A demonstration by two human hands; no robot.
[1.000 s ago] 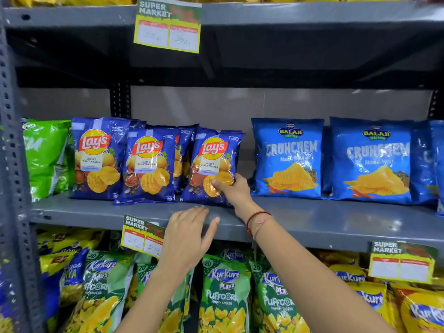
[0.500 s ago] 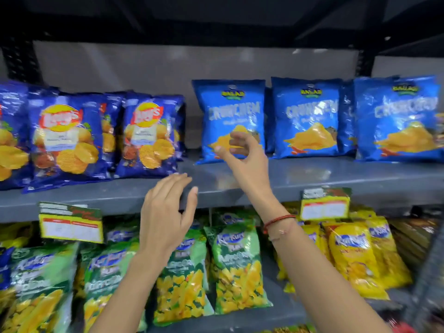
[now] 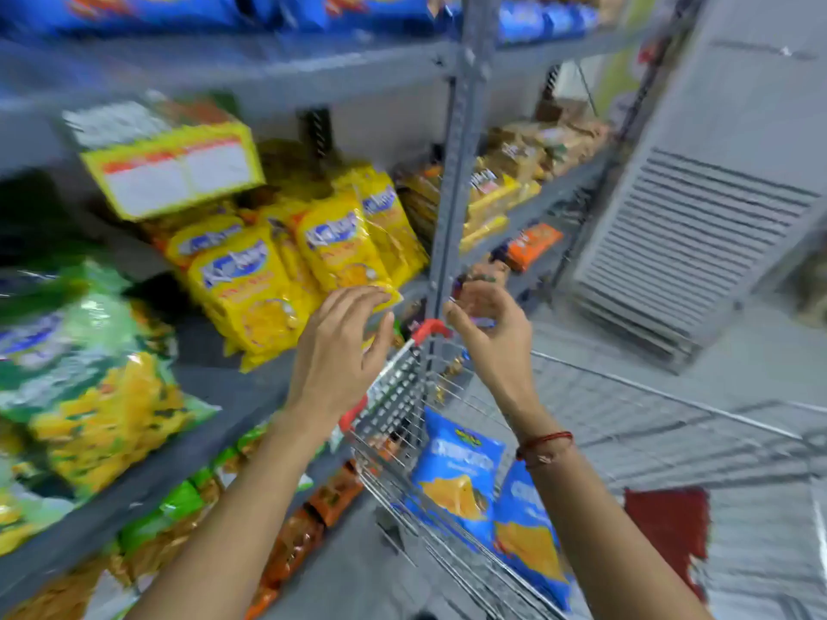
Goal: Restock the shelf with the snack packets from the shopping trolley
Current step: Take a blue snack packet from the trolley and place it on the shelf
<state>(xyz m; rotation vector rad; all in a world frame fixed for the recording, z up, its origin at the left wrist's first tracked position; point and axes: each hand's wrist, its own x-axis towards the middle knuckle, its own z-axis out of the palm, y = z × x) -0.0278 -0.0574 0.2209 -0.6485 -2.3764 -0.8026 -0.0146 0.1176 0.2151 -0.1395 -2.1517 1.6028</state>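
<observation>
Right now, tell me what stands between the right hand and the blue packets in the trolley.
Nothing visible does. The right hand is empty above the trolley, whose top is open; the blue packets stand inside below the wrist. The left hand, also empty, is off to the side.

Trolley (image 3: 402, 396) stands right of the shelf (image 3: 250, 387). Two snack packets (image 3: 456, 481) lie in the trolley. Both hands (image 3: 340, 346) hover above the trolley's near rim.
</observation>
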